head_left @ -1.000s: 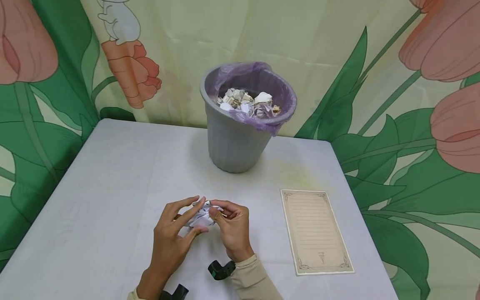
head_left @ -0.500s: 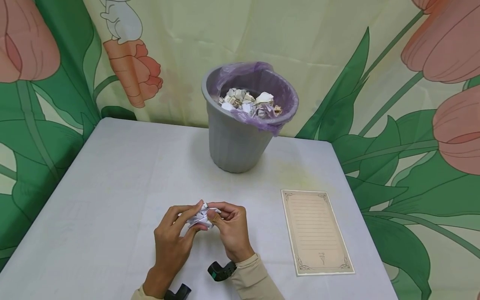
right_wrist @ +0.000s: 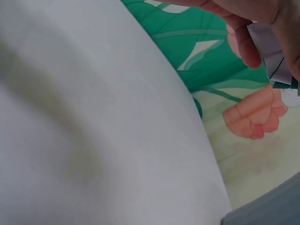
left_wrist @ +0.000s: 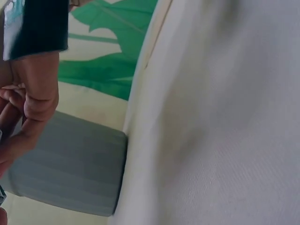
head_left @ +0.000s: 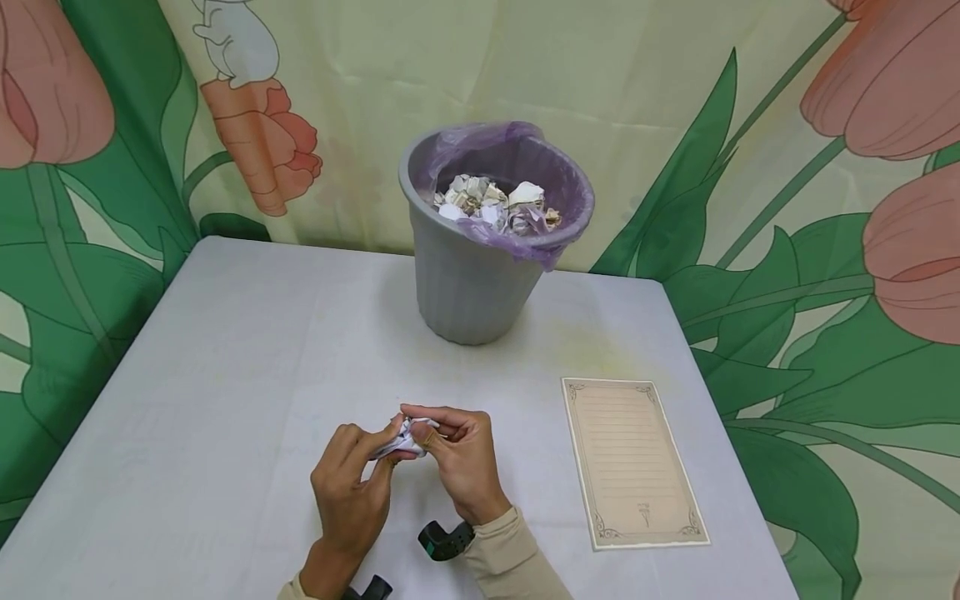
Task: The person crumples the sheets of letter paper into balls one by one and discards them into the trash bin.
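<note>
Low over the front middle of the table, a crumpled piece of white paper with dark marks (head_left: 405,437) is held between both hands. From the left side my left hand (head_left: 351,487) pinches it, thumb below and fingertips above. My right hand (head_left: 467,462) grips its right side, with the thumb pressed on the near face and the fingers curled behind. Part of the paper (right_wrist: 271,49) also shows at the upper right of the right wrist view. Much of it is covered by the fingers.
Behind the hands stands a grey bin (head_left: 476,292) with a purple liner (head_left: 510,137), holding several crumpled papers (head_left: 480,196). To the right, a beige lined sheet (head_left: 633,462) lies flat on the white table (head_left: 225,400). A printed curtain (head_left: 637,100) hangs behind.
The left fingers have bent in from a more stretched pose and now press closer on the paper. The paper looks flatter and smaller. Bin and lined sheet stay put.
</note>
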`<act>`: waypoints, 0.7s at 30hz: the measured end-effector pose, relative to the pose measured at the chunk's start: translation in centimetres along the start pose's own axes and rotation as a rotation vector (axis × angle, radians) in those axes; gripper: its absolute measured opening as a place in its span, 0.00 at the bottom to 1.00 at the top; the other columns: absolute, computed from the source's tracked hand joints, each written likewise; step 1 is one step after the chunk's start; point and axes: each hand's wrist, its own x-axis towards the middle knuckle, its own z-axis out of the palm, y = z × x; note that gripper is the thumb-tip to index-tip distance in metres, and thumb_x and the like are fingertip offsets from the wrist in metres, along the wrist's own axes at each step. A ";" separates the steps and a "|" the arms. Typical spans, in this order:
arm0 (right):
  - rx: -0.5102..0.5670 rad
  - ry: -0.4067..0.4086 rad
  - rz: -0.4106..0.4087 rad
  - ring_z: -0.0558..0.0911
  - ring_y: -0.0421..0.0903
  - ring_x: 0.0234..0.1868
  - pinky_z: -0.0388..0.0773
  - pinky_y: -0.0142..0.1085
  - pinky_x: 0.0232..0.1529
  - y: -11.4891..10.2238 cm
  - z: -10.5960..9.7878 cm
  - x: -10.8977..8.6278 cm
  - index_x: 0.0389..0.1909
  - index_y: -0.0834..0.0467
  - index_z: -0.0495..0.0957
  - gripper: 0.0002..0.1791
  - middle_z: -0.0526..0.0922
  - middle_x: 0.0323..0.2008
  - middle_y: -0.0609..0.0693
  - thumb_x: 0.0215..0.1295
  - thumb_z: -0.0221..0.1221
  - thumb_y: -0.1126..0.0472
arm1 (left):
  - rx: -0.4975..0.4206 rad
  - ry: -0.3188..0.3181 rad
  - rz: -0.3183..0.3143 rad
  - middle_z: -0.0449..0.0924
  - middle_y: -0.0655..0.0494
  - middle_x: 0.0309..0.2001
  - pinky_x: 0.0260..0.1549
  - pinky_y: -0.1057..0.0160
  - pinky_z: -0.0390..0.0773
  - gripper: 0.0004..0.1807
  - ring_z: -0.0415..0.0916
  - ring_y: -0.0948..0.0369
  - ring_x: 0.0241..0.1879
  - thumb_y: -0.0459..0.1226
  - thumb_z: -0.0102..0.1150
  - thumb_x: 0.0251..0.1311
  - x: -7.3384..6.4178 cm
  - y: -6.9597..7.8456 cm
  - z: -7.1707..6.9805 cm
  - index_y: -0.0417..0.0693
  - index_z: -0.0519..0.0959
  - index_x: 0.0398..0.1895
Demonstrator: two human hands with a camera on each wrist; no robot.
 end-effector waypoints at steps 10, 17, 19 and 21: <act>0.039 -0.015 0.010 0.92 0.46 0.51 0.89 0.35 0.48 0.1 -0.2 -0.1 0.57 0.70 0.85 0.18 0.88 0.51 0.69 0.73 0.66 0.63 | -0.030 -0.007 0.005 0.69 0.56 0.21 0.25 0.72 0.58 0.21 0.60 0.64 0.26 0.49 0.69 0.63 0.4 -0.1 0.2 0.37 0.92 0.36; 0.057 0.005 0.001 0.82 0.54 0.69 0.84 0.36 0.61 0.1 0.6 -0.5 0.69 0.61 0.79 0.29 0.83 0.67 0.60 0.67 0.71 0.63 | -0.082 -0.027 -0.106 0.74 0.54 0.24 0.26 0.73 0.68 0.10 0.67 0.64 0.27 0.33 0.76 0.57 0.9 0.0 0.1 0.39 0.92 0.42; 0.051 0.025 -0.022 0.80 0.55 0.71 0.82 0.37 0.64 0.2 0.9 -0.6 0.71 0.59 0.77 0.34 0.81 0.70 0.57 0.64 0.74 0.64 | -0.097 -0.025 -0.137 0.75 0.54 0.25 0.27 0.75 0.72 0.14 0.69 0.65 0.28 0.23 0.78 0.50 0.9 0.1 0.1 0.39 0.92 0.42; 0.028 0.057 -0.041 0.80 0.51 0.71 0.81 0.37 0.65 0.4 1.3 -0.7 0.73 0.57 0.76 0.36 0.80 0.71 0.56 0.63 0.75 0.66 | -0.103 -0.022 -0.162 0.77 0.53 0.27 0.29 0.77 0.75 0.22 0.72 0.67 0.30 0.15 0.78 0.41 0.8 0.2 0.2 0.38 0.91 0.41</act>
